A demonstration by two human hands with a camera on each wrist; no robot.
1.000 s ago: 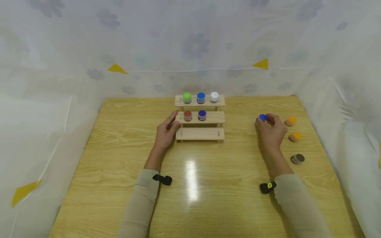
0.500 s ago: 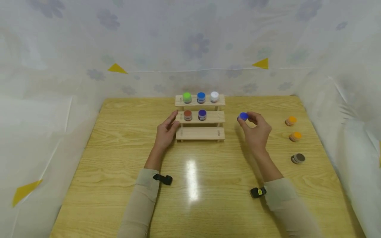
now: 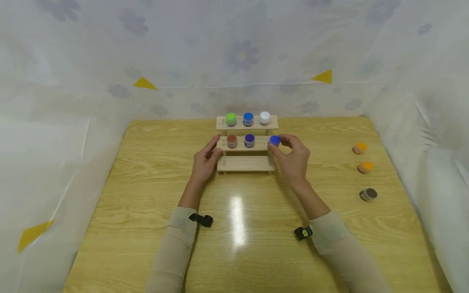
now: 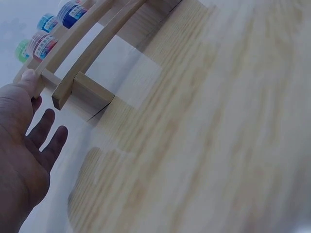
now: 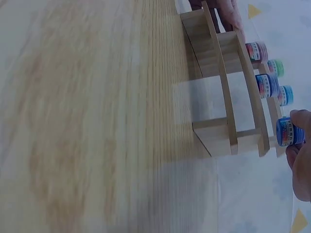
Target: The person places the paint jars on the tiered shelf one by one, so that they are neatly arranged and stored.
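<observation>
My right hand (image 3: pixel 294 161) pinches a small blue-lidded paint jar (image 3: pixel 274 141) between thumb and fingers, at the right end of the middle shelf. In the right wrist view the jar (image 5: pixel 286 131) is upright relative to the rack; whether it touches the shelf I cannot tell. My left hand (image 3: pixel 205 163), its fingers loosely extended, touches the left end of the three-step wooden rack (image 3: pixel 245 163). A brown-lidded jar (image 3: pixel 232 141) and a dark purple-lidded jar (image 3: pixel 249 140) stand on the middle shelf. The top shelf bears a green jar (image 3: pixel 231 119), a blue jar (image 3: pixel 248 119) and a white jar (image 3: pixel 265 118).
Two orange-lidded jars (image 3: pixel 360 148) and a dark-lidded jar (image 3: pixel 368 194) stand along the right side of the wooden table (image 3: pixel 154 252). Pale floral sheeting (image 3: pixel 183 49) encloses the back and sides.
My right hand has carried the blue-lidded jar leftward from beside the orange-lidded jars to the rack's middle shelf. My left hand has stayed at the rack.
</observation>
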